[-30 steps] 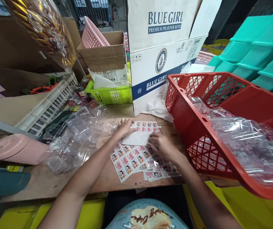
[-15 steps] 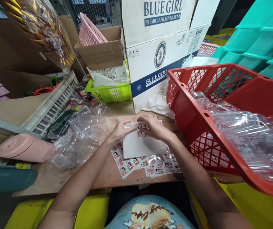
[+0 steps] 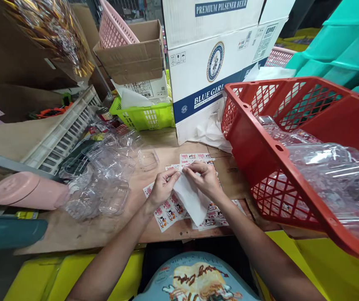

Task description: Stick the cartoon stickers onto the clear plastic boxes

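My left hand (image 3: pixel 162 188) and my right hand (image 3: pixel 203 177) both pinch the top edge of a white sheet (image 3: pixel 192 200) that hangs down, lifted off the table. Under it lie sticker sheets (image 3: pixel 169 211) printed with small red and white cartoon labels, spread on the wooden tabletop (image 3: pixel 104 230). More of these sheets (image 3: pixel 194 157) show just beyond my fingers. A small clear plastic box (image 3: pixel 148 159) sits just left of the far sheets.
A pile of clear plastic containers (image 3: pixel 104 179) lies to the left, beside a pink cylinder (image 3: pixel 25 192) and a white crate (image 3: pixel 66 133). A red basket (image 3: pixel 260 138) with clear containers fills the right. A green basket (image 3: pixel 144 117) and a beer carton (image 3: pixel 210 71) stand behind.
Both hands went from pressing the white sheet flat on the stickers to pinching its top edge and lifting it, so it now hangs toward me.
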The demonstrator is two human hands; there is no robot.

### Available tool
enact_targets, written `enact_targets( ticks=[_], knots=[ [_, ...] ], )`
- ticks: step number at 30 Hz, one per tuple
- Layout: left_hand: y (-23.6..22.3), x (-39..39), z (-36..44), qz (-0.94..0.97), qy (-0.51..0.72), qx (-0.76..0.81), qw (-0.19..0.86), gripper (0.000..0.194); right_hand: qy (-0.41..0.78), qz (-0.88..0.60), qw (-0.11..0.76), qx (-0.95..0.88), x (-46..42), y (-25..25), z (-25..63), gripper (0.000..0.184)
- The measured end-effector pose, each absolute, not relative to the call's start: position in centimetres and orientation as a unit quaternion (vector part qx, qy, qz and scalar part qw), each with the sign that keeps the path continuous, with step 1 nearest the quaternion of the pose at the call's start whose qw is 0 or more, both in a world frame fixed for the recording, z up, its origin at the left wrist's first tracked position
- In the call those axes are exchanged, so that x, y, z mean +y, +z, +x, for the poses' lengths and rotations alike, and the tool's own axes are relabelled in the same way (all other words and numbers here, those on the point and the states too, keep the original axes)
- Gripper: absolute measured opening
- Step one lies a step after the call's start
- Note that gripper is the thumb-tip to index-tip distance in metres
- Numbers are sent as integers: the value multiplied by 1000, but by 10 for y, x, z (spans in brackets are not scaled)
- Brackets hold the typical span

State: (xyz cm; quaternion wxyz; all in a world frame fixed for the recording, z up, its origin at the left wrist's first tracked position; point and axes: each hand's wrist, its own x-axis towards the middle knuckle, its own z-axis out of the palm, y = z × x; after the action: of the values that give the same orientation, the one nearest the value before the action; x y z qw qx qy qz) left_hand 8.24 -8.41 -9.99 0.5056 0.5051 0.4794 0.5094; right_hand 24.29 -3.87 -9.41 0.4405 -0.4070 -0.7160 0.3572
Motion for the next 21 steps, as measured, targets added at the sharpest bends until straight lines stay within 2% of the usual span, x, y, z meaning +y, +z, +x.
enact_targets(
  ticks=[2, 6, 9, 10, 12, 14, 16, 17, 21],
  knots=[
    [-107, -85, 78, 531, 485, 504, 479, 31, 376, -421, 462, -685, -35, -96, 246, 36],
    [-115, -86, 68, 591, 441, 590, 328, 24, 361, -465, 537, -605, -28, -93, 263, 43],
    [-104, -90, 75, 590, 476, 603, 248, 35, 314, -484, 587, -568, -27, -87, 272, 36],
    [-97, -91, 81, 584, 492, 589, 266, 38, 284, -485, 594, -575, -29, -86, 272, 31],
    [-83, -93, 98, 544, 514, 523, 407, 46, 194, -470, 572, -643, -36, -84, 267, 21],
    [-71, -93, 114, 452, 516, 421, 594, 68, 95, -434, 497, -745, -46, -85, 262, 16],
    [-66, -92, 123, 353, 527, 356, 686, 80, 49, -402, 421, -811, -56, -86, 260, 16],
    [-67, -91, 124, 319, 540, 352, 695, 79, 47, -396, 400, -825, -60, -85, 262, 20],
    [-75, -94, 115, 278, 582, 391, 656, 67, 86, -387, 376, -838, -70, -75, 277, 65]
  ],
)
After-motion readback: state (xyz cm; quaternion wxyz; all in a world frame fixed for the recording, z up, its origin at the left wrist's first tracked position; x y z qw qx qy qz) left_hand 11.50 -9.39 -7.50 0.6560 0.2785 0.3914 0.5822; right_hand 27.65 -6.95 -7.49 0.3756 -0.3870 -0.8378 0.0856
